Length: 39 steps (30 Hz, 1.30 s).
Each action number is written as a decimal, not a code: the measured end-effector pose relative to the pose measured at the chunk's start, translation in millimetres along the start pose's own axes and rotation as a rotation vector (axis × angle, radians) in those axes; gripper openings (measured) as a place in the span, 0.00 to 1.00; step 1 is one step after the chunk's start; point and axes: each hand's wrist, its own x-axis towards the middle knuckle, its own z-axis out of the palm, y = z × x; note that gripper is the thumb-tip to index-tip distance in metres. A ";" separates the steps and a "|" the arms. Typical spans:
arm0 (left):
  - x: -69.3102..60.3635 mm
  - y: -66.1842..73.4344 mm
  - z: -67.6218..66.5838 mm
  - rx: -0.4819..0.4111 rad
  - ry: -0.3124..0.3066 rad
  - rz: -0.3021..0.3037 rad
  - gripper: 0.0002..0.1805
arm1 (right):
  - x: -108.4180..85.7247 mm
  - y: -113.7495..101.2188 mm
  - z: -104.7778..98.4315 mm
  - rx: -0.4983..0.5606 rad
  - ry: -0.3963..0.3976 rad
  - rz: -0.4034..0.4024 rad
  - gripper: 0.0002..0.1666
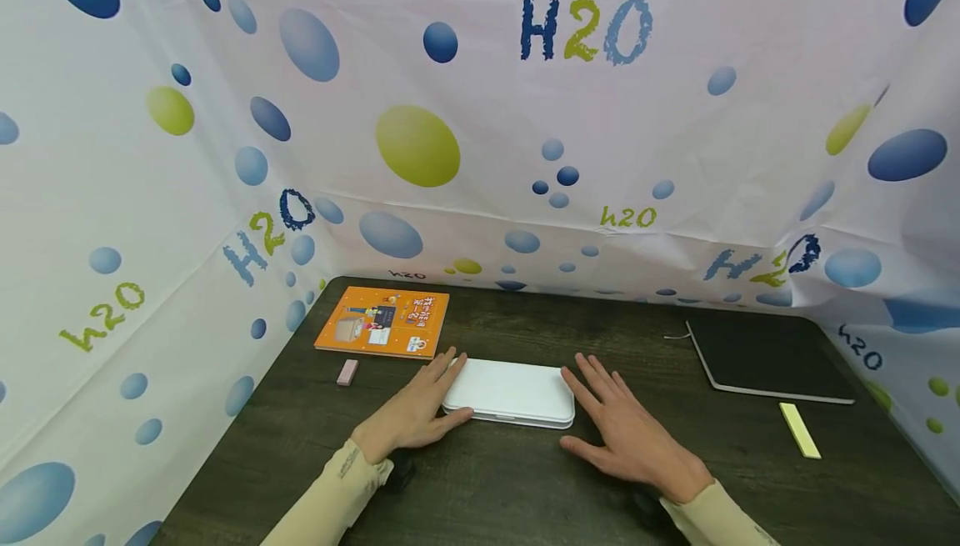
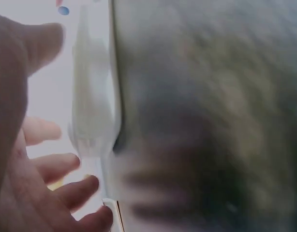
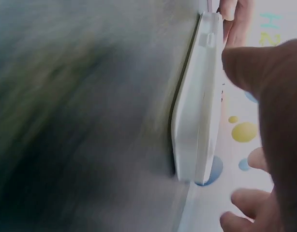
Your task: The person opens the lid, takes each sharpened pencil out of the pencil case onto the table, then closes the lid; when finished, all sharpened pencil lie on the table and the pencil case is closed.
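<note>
A white flat case (image 1: 512, 389) with rounded corners lies closed on the dark table, a small catch on its near edge. My left hand (image 1: 416, 406) is at its left end, fingers extended, with fingertips and thumb at the edge. At the right end, my right hand (image 1: 626, 429) has its fingers spread, the index fingertip close to the far corner; whether it touches is unclear. The case (image 2: 93, 82) stands beside the left fingers in the left wrist view. In the right wrist view the case (image 3: 198, 106) shows its thin side near the thumb.
An orange illustrated book (image 1: 384, 323) lies at the back left, with a small pink block (image 1: 347, 373) before it. A black notebook (image 1: 768, 358) is at the right, and a yellow strip (image 1: 800, 430) lies in front of it. Printed white sheeting (image 1: 480, 221) surrounds the table.
</note>
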 end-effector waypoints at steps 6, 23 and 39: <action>10.7 1.4 -4.4 -0.067 -0.041 -0.085 0.51 | 26.3 -6.8 11.9 0.033 0.015 -0.076 0.51; 18.0 -10.6 2.4 -0.068 0.047 -0.119 0.53 | 61.1 -21.7 28.5 -0.033 -0.016 -0.111 0.45; 19.4 -15.8 3.5 0.029 0.078 -0.036 0.51 | 60.0 -11.9 28.5 0.036 -0.048 -0.115 0.45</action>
